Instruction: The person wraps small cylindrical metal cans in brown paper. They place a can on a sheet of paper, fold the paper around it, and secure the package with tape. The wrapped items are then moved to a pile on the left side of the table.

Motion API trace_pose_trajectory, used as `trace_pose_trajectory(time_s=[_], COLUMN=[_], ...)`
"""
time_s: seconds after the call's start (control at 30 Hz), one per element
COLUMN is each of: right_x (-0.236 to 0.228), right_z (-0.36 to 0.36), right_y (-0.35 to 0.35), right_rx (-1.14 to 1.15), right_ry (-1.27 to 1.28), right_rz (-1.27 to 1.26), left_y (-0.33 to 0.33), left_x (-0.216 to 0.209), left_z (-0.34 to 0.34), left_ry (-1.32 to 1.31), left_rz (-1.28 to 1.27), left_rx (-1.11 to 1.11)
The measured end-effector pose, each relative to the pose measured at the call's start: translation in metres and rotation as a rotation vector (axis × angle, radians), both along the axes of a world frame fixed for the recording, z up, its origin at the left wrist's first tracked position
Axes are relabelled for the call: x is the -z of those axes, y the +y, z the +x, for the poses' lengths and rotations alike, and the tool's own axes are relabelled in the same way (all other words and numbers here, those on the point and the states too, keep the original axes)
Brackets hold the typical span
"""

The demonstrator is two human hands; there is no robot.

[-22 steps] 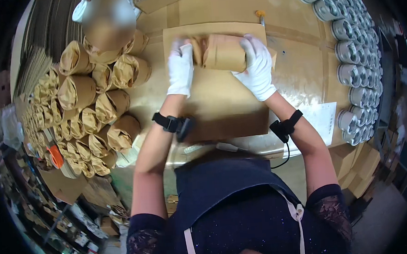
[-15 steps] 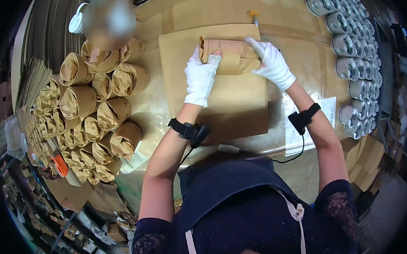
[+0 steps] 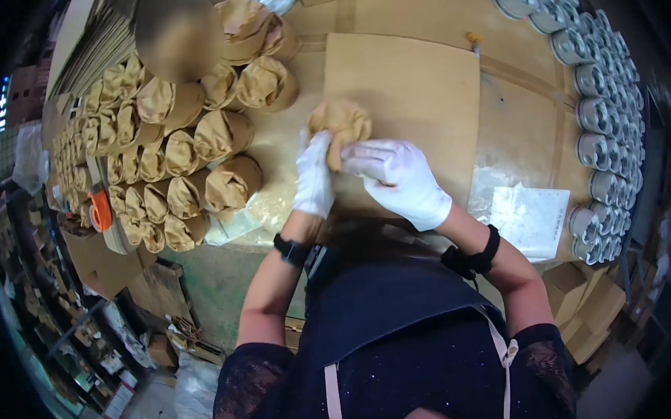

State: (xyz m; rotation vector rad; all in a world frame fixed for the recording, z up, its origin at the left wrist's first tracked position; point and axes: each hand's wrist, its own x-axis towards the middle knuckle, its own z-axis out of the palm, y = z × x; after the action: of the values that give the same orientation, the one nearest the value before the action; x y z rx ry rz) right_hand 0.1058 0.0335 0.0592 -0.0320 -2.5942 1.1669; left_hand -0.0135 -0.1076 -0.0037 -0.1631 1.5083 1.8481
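Observation:
A bundle wrapped in brown paper point(image 3: 343, 119) is tipped up in front of me, its crumpled paper end facing up. Whatever the paper wraps is hidden. My left hand point(image 3: 315, 176), in a white glove, grips the bundle's near left side. My gloved right hand point(image 3: 404, 178) has its fingers bent and pressed together on the loose paper at the near right. Beneath lies a flat stack of brown paper sheets point(image 3: 420, 89), extending to the far right of the bundle.
Rows of similar paper-wrapped bundles point(image 3: 223, 136) stand on the left. Several metal cylindrical parts point(image 3: 592, 115) line the table's right side. A white printed sheet point(image 3: 532, 217) lies near the front right edge. An orange tape roll point(image 3: 100, 211) sits at the far left.
The bundle went from lying on its side to tipped up, closer to me. My right hand came down from its right end to its near side. The whole view has shifted.

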Motion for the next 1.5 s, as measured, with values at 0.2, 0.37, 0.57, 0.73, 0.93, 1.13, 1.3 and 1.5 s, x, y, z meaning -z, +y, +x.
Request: trace_pose_trajectory(time_s=[0.2,0.37,0.57,0.73,0.93,1.13,1.3,1.5], right_x=[0.048,0.073,0.043,0.009,0.023,-0.007,0.0,0.022], right_z=[0.041,0.116,0.249,0.304,0.32,0.207,0.11,0.065], right_y=[0.013,0.089,0.267,0.341,0.369,0.257,0.131,0.081], right_rx=[0.342,0.746,1.375,1.243,1.056,0.838,0.339,0.368], right_ry=[-0.331,-0.435,-0.624,-1.151,-1.3,-0.753,-0.607,-0.983], right_rz=[-0.347,-0.265,0.757,0.887,0.711,-0.472,-0.988,-0.89], left_y=[-0.075,-0.076,0.002,0.012,0.015,0.023,0.005,-0.005], left_x=[-0.001,-0.005,-0.032,0.003,-0.007,-0.012,0.004,-0.046], left_z=[-0.029,-0.019,0.079,0.1,0.08,0.106,0.098,0.078], left_ry=[-0.156,0.388,1.577,1.726,1.642,1.68,1.687,1.511], left_rz=[-0.133,-0.503,-0.294,-0.301,-0.135,-0.2,-0.096,-0.31], left_rx=[-0.201,-0.105,1.149,1.234,1.248,1.263,1.142,0.839])
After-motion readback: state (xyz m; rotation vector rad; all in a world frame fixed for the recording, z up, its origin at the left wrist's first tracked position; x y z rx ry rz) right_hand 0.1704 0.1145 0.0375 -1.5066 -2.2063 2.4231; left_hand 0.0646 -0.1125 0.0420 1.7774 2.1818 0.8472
